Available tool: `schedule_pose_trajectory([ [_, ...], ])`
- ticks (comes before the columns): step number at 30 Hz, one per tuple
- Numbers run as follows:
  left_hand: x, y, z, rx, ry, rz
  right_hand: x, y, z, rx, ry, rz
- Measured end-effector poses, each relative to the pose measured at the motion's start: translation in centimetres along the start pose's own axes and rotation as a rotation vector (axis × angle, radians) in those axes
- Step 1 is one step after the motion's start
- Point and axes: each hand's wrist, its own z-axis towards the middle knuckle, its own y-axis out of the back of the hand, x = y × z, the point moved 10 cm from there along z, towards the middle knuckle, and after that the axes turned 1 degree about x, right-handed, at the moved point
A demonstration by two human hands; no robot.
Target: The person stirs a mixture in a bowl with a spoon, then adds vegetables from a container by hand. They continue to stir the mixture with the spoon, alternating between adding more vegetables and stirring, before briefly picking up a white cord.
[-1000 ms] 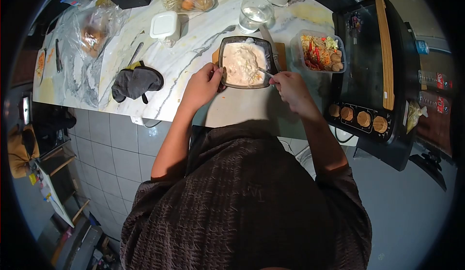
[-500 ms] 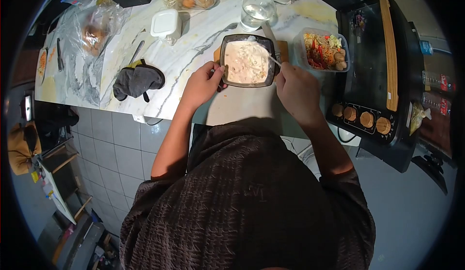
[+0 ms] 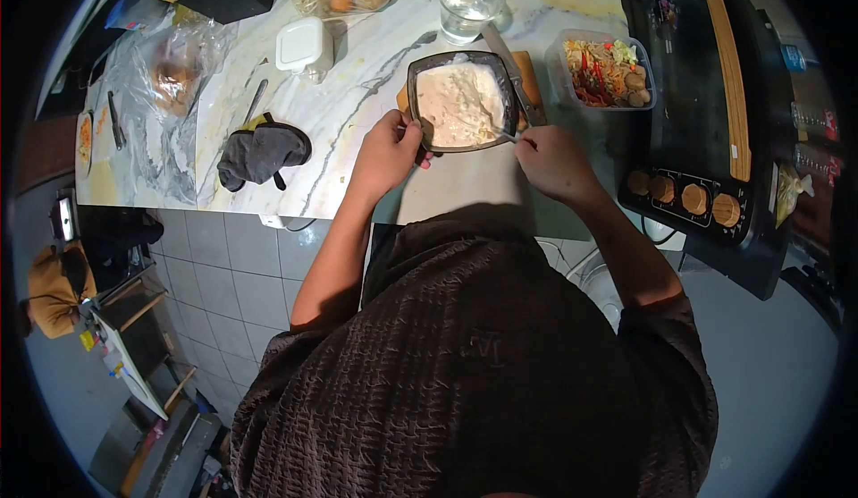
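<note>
1. Since last frame, spoon [image 3: 508,136] shifts to near-right corner of bowl [image 3: 510,100].
2. Our left hand [image 3: 386,156] grips bowl; our right hand [image 3: 556,163] pinches spoon.
3. Bowl is over counter [image 3: 357,96], beside knife [image 3: 503,55].
4. We judge mix [image 3: 451,100] largely combined, lumpiness remaining.

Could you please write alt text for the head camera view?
The left hand grips a dark bowl of creamy mixture; the right hand holds a utensil in it. Nearby on the counter stand a glass and an open food container.
</note>
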Motion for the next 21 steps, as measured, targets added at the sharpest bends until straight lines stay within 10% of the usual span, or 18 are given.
schedule_pose_trajectory([
  [4, 0.6, -1.3, -0.2, 0.093, 0.041, -0.112, -1.9, -2.3, -0.4, 0.063, -0.219, 0.475],
  [11, -1.1, -0.7, -1.1, 0.182, 0.171, 0.076, 3.7, 2.6, -2.6, -0.303, 0.181, 0.042],
  [15, -2.8, 4.4, 2.3, -0.224, -0.161, 0.144, 4.8, -0.1, -2.8, -0.267, 0.311, -0.136],
  [21, -4.9, 4.1, 2.8, -0.249, -0.238, 0.480, 5.6, 2.9, -4.1, -0.446, 0.277, -0.264],
])
